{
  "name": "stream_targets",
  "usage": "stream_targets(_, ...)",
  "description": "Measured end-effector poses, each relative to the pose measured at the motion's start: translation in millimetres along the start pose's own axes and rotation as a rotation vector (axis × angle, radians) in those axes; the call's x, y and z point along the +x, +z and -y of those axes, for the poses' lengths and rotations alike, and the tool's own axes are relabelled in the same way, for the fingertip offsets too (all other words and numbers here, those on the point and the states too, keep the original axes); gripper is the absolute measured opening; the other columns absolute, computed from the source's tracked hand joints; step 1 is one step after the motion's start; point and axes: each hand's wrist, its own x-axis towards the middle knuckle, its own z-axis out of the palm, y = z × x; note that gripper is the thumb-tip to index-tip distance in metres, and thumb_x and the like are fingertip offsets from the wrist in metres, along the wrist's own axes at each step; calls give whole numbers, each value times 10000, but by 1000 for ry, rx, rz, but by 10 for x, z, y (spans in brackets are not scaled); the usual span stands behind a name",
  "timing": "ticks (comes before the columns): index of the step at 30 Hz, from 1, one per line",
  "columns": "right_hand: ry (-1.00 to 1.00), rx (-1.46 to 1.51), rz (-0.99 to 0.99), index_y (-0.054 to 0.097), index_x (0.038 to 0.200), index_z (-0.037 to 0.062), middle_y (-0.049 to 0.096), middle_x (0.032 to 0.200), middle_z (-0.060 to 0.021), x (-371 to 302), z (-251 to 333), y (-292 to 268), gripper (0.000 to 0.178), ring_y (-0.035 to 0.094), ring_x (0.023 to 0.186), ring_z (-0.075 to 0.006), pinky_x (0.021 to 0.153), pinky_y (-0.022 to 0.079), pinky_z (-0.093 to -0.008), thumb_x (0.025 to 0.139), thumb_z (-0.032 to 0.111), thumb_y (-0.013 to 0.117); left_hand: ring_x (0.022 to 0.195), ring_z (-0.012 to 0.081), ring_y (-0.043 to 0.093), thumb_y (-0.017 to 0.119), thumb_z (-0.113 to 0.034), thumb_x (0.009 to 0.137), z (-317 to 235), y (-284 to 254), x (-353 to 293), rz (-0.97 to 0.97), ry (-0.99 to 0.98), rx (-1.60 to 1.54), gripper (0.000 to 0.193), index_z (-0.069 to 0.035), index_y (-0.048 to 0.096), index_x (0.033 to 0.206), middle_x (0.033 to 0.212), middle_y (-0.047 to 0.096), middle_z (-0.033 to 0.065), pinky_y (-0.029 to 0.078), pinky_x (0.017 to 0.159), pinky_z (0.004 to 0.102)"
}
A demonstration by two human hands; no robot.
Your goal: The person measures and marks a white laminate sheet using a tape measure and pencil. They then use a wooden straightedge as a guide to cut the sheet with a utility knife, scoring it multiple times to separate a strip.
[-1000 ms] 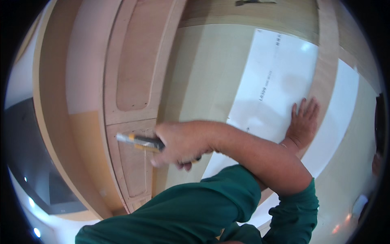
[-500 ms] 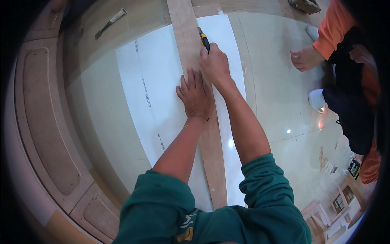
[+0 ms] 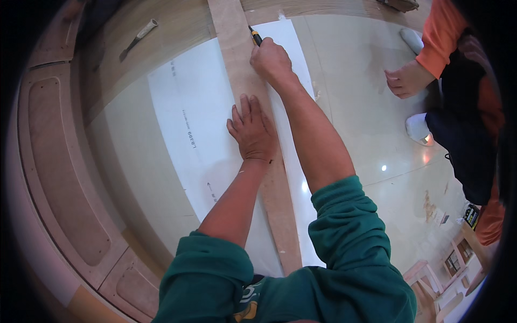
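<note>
A long wooden board point(image 3: 230, 48) lies lengthwise over a white sheet point(image 3: 180, 107) on the floor. My left hand point(image 3: 253, 129) presses flat on the board around its middle, fingers stretched forward and slightly apart. Farther ahead, my right hand point(image 3: 272, 60) grips a black and yellow utility knife point(image 3: 256, 36). The knife's tip is at the board's right edge, near the far end of the sheet. Most of the knife's handle is hidden inside my fist.
Beyond the sheet at far left lies a scraper point(image 3: 138, 39) with a pale handle. Brown panelled wood point(image 3: 67, 161) runs along the left. On the right, a person in an orange sleeve point(image 3: 437, 40) is close by, one hand hanging. Wooden stools point(image 3: 425, 277) are at lower right.
My right hand has pushed the knife farther forward along the board's right edge. My left hand stays pressed on the board. The whole view has shifted slightly.
</note>
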Motion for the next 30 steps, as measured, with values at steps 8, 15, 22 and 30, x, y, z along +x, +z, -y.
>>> stream_targets(8, 50, -46, 24, 571, 1179, -62, 688, 1145, -273, -44, 191, -62, 331, 679, 1100, -389, 942, 545, -442, 932, 158, 567, 1424, 411, 299, 362, -252, 1041, 70, 61, -22, -63, 42, 18, 525, -97, 343, 1543, 1628, 280, 111, 195, 1151, 564)
stream_targets(15, 59, -84, 31, 571, 1209, -52, 676, 1192, -261, -32, 190, -73, 338, 665, 1145, -371, 976, 532, -432, 946, 158, 541, 1450, 395, 287, 416, -252, 1039, 50, 71, 12, -11, 0, 5, 529, -113, 348, 1545, 1631, 276, 79, 198, 1156, 593)
stream_targets(22, 70, -102, 79, 571, 1181, -51, 689, 1145, -254, -209, 115, -94, 315, 679, 1105, -376, 963, 537, -443, 951, 163, 542, 1429, 407, 305, 354, -266, 1043, 54, 57, 15, -41, 30, 37, 511, -106, 368, 1528, 1624, 290, 95, 197, 1151, 558)
stream_targets(30, 124, -73, 135, 554, 1164, -28, 698, 1105, -245, -542, -55, -82, 304, 685, 1084, -380, 936, 545, -456, 946, 181, 590, 1449, 408, 261, 413, -291, 1036, 88, 81, -4, -27, 65, 18, 538, -95, 342, 1532, 1626, 269, 118, 175, 1154, 556)
